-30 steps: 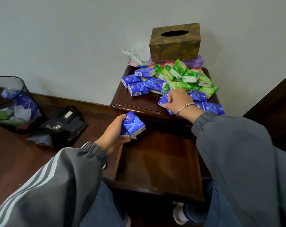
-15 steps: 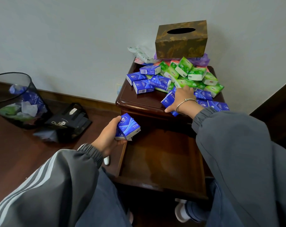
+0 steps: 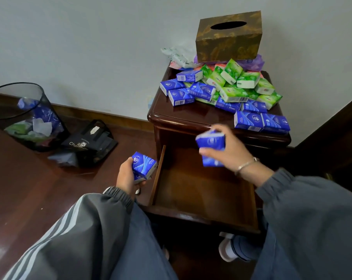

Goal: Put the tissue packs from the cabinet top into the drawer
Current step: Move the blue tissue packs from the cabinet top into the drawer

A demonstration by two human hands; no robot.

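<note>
Right hand [image 3: 229, 150]: right of centre in the frame, above the open drawer; fingers wrapped around blue tissue packs [image 3: 211, 140], blurred, so their count cannot be told; a thin bracelet [image 3: 245, 165] sits on the wrist; grey sleeve runs to the lower right.
Left hand [image 3: 128, 175]: centre-left, just outside the drawer's left wall; clenched on a blue pack [image 3: 144, 163], with what looks like another pack beneath it; grey sleeve with pale stripes runs to the lower left.
Drawer [image 3: 157, 174]: pulled out of the cabinet, centre of the frame; its wooden bottom is bare where visible.
Cabinet top [image 3: 167, 112]: dark glossy wood, upper right of centre; its front left part is bare.
Pile of tissue packs [image 3: 227, 87]: heaped on the cabinet top; blue ones to the left and front, green ones [image 3: 232, 93] behind and to the right; two blue packs [image 3: 261, 123] lie side by side, touching, at the front right edge.
Tissue box [image 3: 228, 37]: brown and gold, oval slot on top; stands at the back of the pile against the wall.
Waste bin [image 3: 27, 116]: dark mesh, at the left edge on the floor; scraps of blue and white wrapping inside.
Black bag [image 3: 90, 142]: lies on the floor between the bin and the cabinet.
Shoe [image 3: 229, 249]: light-coloured, lower right of centre, under the drawer front.
</note>
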